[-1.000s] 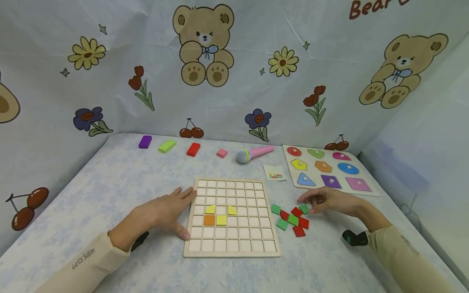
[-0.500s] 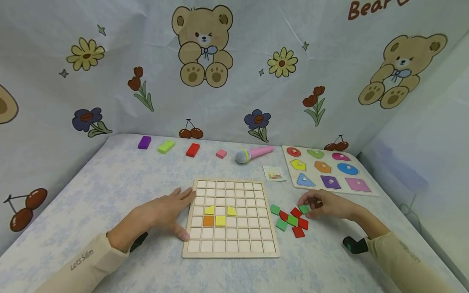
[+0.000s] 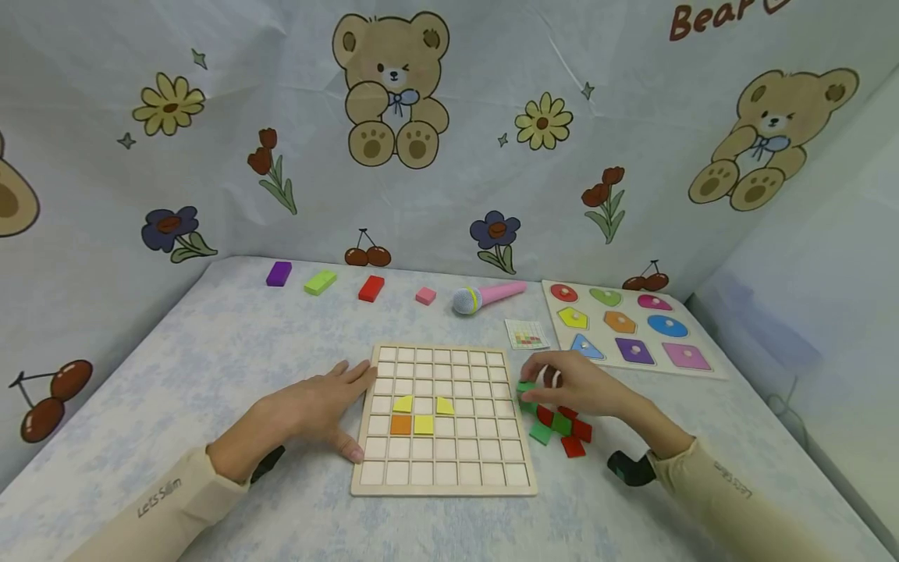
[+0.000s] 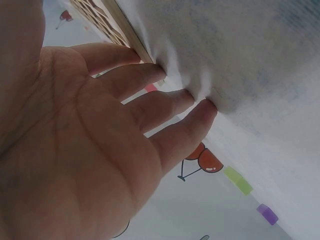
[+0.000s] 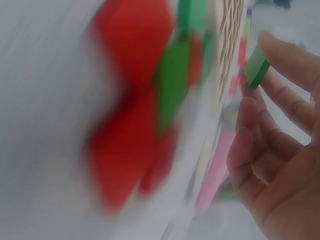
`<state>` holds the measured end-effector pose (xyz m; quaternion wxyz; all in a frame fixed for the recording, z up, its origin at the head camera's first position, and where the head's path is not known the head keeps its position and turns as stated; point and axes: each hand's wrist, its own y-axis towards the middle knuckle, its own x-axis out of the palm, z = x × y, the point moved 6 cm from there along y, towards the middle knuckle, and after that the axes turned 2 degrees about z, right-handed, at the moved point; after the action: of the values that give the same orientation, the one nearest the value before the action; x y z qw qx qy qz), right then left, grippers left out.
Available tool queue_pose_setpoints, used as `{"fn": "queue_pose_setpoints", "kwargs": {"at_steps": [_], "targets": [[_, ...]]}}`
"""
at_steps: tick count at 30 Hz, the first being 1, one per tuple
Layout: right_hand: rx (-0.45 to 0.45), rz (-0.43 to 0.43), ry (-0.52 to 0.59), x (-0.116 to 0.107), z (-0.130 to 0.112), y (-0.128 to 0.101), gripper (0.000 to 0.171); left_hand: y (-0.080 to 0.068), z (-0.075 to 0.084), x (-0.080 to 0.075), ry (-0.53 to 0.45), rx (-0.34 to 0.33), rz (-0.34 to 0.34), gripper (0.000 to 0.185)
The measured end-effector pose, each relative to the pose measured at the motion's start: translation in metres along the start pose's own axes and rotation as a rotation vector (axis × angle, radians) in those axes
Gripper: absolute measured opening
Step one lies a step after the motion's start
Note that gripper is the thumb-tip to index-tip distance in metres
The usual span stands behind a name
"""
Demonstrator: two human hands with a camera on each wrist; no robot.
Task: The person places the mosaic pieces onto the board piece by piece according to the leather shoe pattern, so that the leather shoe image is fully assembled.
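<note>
Right hand (image 3: 576,388) pinches a green tile (image 5: 257,68) at its fingertips, just beside the grid board's (image 3: 444,484) right edge, above the loose tiles (image 3: 562,429). Left hand (image 3: 309,410) lies spread flat on the desk (image 3: 211,367), fingers touching the board's left edge.

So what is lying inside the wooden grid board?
Inside the wooden grid board lie two yellow pieces on top, an orange piece and a yellow square below; nothing covers its cells.

Left hand (image 3: 309,410) lay flat against grid board's (image 3: 442,472) left edge, blocking approach there. Right hand (image 3: 576,390) hovered over loose red and green tiles (image 3: 565,429), crowding board's right side. Board's near rows and tabletop in front stood open. Far side held microphone (image 3: 485,297), coloured blocks (image 3: 319,281), shape puzzle (image 3: 628,324).
</note>
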<state>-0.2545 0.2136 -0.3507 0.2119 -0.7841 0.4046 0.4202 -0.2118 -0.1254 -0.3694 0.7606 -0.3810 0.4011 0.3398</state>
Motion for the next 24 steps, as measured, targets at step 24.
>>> {"fn": "queue_pose_setpoints", "kwargs": {"at_steps": [24], "targets": [[-0.212, -0.183, -0.219, 0.105, -0.152, 0.056, 0.015, -0.001, 0.002, -0.001, 0.003, 0.026, 0.013, 0.125]]}}
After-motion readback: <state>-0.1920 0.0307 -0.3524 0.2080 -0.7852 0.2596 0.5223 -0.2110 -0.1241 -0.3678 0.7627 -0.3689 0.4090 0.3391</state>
